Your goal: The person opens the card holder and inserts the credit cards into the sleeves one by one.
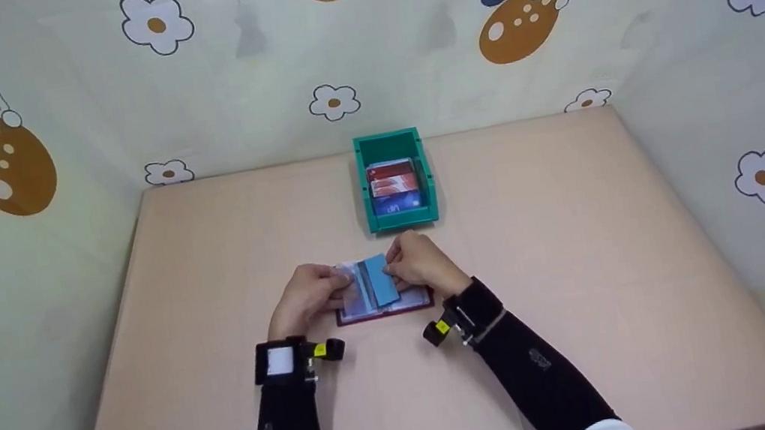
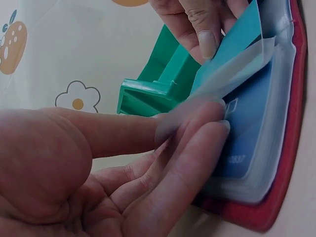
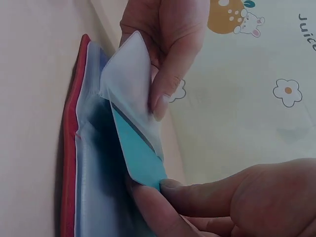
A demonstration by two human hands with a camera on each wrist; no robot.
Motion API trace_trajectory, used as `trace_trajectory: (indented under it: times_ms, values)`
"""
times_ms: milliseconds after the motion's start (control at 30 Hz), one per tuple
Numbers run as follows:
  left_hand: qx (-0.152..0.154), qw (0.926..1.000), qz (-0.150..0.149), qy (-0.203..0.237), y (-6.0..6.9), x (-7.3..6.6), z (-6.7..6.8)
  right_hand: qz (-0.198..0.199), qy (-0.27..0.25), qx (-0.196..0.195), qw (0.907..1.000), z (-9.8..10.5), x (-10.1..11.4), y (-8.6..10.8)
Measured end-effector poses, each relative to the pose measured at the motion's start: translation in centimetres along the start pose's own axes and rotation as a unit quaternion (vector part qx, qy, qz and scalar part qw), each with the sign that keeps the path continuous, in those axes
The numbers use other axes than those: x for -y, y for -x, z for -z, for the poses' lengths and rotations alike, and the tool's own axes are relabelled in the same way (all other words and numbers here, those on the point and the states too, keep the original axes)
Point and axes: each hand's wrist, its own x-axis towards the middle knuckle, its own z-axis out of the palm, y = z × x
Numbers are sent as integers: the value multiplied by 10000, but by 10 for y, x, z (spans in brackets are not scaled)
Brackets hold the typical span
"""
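A red-covered card holder [image 1: 407, 302] with clear plastic sleeves lies spread on the table. My left hand [image 1: 303, 295] pinches one clear sleeve [image 3: 129, 74] between thumb and fingers and holds it raised. With thumb and fingers my right hand [image 1: 424, 263] pinches a light blue card [image 1: 382, 279]. In the right wrist view the card is partly inside the raised sleeve, its near end outside. Beneath it, the left wrist view shows a dark blue card [image 2: 252, 133] in another sleeve.
Beyond the hands a green bin [image 1: 401, 220] stands on the table [image 1: 543, 221], holding several cards [image 1: 394, 184] in red and blue. A printed cloth [image 1: 406, 67] with flowers and rabbits rises behind and at both sides.
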Motion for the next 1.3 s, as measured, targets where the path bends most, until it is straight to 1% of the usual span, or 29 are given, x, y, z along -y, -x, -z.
trace_trajectory:
  times_ms: [167, 267, 333, 400, 467, 533, 600, 733, 867, 1067, 1300]
  values:
    - [57, 10000, 20, 47, -1, -1, 2, -217, -105, -40, 9997, 1, 1, 0]
    - [62, 10000, 2, -8, -1, -1, 2, -210, -137, 4, 9997, 1, 2, 0]
    - [40, 10000, -39, -44, -1, -1, 3, -96, 28, -8, 9999, 0, 4, 1]
    - [50, 10000, -74, -31, -1, -1, 3, -14, 320, -74, 9995, 0, 5, 2]
    - [81, 9999, -124, 19, -1, -2, 3, 9, 614, -149, 9980, -1, 7, 3]
    - [99, 9999, -122, 19, -1, -1, 2, -7, 783, -173, 9968, -1, 8, 3]
    - [69, 9999, -76, -47, -1, -1, 2, -37, 758, -108, 9971, -3, 9, 3]
    - [-8, 9998, 15, -209, -1, -1, 1, -134, 343, 117, 9993, -6, 10, 0]
    - [34, 9997, -29, -244, -2, -1, 1, -137, 117, 248, 9995, -10, 13, -3]
    - [40, 9992, -112, -387, -3, -1, 1, 154, 161, 105, 9997, -15, 12, -5]
    - [39, 9992, -26, -410, -4, -2, 1, 292, 103, -1, 9995, -16, 13, -3]
